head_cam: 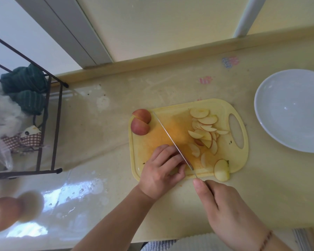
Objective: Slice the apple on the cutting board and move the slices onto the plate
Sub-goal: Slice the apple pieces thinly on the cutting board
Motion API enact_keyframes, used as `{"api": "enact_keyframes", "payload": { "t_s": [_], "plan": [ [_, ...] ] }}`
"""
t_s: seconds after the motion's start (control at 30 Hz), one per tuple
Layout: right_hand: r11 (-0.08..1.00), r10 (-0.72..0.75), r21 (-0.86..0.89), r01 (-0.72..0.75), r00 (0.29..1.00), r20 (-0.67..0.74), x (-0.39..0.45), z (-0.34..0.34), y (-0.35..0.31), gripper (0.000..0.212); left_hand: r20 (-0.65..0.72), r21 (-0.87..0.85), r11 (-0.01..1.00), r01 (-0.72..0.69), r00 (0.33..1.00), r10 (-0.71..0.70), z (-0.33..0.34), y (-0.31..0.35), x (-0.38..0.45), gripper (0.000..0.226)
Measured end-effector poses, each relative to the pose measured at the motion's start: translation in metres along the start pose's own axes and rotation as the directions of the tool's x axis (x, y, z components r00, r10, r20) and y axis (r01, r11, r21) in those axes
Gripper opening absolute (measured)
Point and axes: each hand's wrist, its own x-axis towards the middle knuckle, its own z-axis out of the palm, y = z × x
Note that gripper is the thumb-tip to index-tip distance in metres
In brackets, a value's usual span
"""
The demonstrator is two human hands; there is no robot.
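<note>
Where counter [107, 124] meets window: right hand [223, 207] gripping knife [172, 140], left hand [161, 171] curled on cutting board [147, 145].

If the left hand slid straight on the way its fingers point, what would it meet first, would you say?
Most likely the knife blade: the left hand has its fingers curled toward it, right beside it. Past the blade lie the slices. Depth is unclear, so contact may already exist.

No text, label, brand or number can be read anywhere; the worktop [170, 87] carries two small pink and blue printed marks [230, 62] near the back edge, too blurred to make out as letters; the cutting board [147, 142] and the plate [272, 124] bear no readable markings.
</note>
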Motion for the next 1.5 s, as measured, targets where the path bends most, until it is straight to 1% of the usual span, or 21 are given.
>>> {"api": "enact_keyframes", "payload": {
  "t_s": [0.1, 0.27, 0.33, 0.47, 0.6, 0.77, 1.03, 1.17, 1.33, 1.43, 1.5],
  "plan": [
    [1.0, -0.005, 0.007, 0.005, 1.0, 0.006, 0.001, 0.0, 0.002, 0.06, -0.006, 0.0, 1.0, -0.004, 1.0, 0.004, 0.001, 0.0, 0.0, 0.024],
    [1.0, -0.001, 0.025, 0.001, 1.0, 0.021, 0.003, 0.0, 0.001, 0.061, 0.014, 0.012, 1.0, 0.0, 1.0, 0.0, 0.0, -0.001, 0.0, 0.012],
    [0.999, -0.005, 0.04, 0.004, 1.0, 0.014, 0.007, 0.001, -0.001, 0.06, 0.022, 0.016, 1.0, -0.002, 1.0, 0.002, 0.0, -0.001, 0.0, 0.013],
    [1.0, 0.013, 0.026, -0.014, 1.0, 0.012, 0.019, 0.004, 0.003, 0.058, 0.009, -0.002, 1.0, 0.001, 1.0, -0.001, 0.001, 0.0, 0.001, 0.024],
    [0.999, 0.024, 0.022, -0.024, 1.0, 0.01, 0.014, 0.008, 0.011, 0.057, 0.012, 0.008, 1.0, 0.015, 1.0, -0.015, 0.001, 0.0, 0.002, 0.016],
    [0.999, 0.011, 0.03, -0.012, 1.0, 0.013, 0.008, 0.006, 0.015, 0.058, 0.031, 0.019, 1.0, 0.017, 0.999, -0.017, 0.0, 0.001, 0.002, 0.014],
    [1.0, 0.009, 0.024, -0.009, 1.0, 0.012, 0.027, 0.01, 0.031, 0.056, 0.047, 0.032, 0.999, 0.033, 0.998, -0.035, -0.001, 0.002, 0.002, 0.009],
    [0.995, 0.054, 0.078, -0.058, 0.997, 0.049, 0.033, 0.001, 0.039, 0.062, 0.047, 0.039, 0.999, 0.023, 0.999, -0.025, -0.001, 0.001, 0.001, 0.008],
    [0.988, 0.094, 0.119, -0.1, 0.994, 0.056, 0.041, -0.017, 0.034, 0.061, 0.056, 0.043, 0.998, 0.053, 0.997, -0.056, -0.001, 0.001, 0.0, 0.01],
    [0.969, 0.091, 0.215, -0.121, 0.985, 0.145, 0.042, -0.033, 0.031, 0.058, 0.059, 0.039, 0.995, 0.089, 0.994, -0.092, -0.001, 0.006, 0.0, 0.012],
    [0.97, 0.051, 0.224, -0.094, 0.981, 0.19, 0.041, -0.044, 0.028, 0.058, 0.031, 0.059, 0.991, 0.122, 0.992, -0.124, -0.002, 0.014, 0.003, 0.013]
  ]
}}
